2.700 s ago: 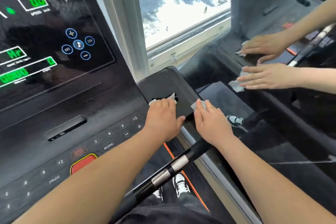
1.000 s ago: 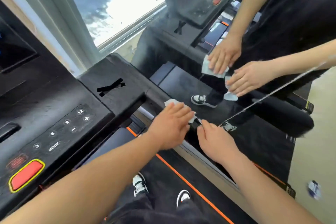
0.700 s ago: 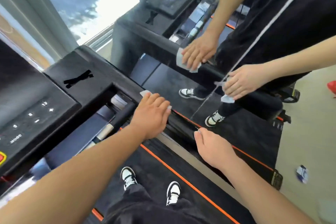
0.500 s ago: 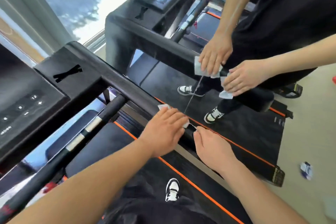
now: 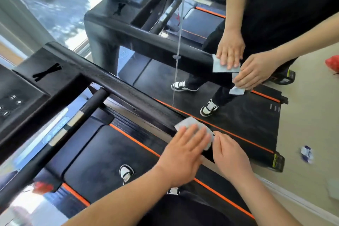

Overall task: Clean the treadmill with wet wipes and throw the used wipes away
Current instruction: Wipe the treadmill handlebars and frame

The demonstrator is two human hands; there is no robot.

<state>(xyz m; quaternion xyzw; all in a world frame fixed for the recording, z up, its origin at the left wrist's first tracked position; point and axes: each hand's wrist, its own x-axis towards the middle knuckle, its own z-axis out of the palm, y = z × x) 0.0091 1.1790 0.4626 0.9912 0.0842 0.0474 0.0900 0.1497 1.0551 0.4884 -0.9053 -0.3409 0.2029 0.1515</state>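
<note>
Head view: we are in the wiping step. Our left hand (image 5: 183,154) lies flat with its fingers straight, pressing the wet wipe (image 5: 190,124) onto the near end of the handrail (image 5: 128,91) of the treadmill (image 5: 102,152). Our right hand (image 5: 231,158) sits just beside it, fingers curled. The mirror (image 5: 247,115) beyond shows a second wipe (image 5: 236,90) pinched in it. Next, we judge, the stroke must run off the rail end.

The black, orange-trimmed treadmill (image 5: 102,152) carries on the rear end of its side rail (image 5: 128,93) a pale crumpled wet wipe (image 5: 190,124), pressed flat under the left hand (image 5: 183,154), while a smaller second wipe (image 5: 236,90) shows only as a mirror reflection, pinched by the right hand (image 5: 231,158).
</note>
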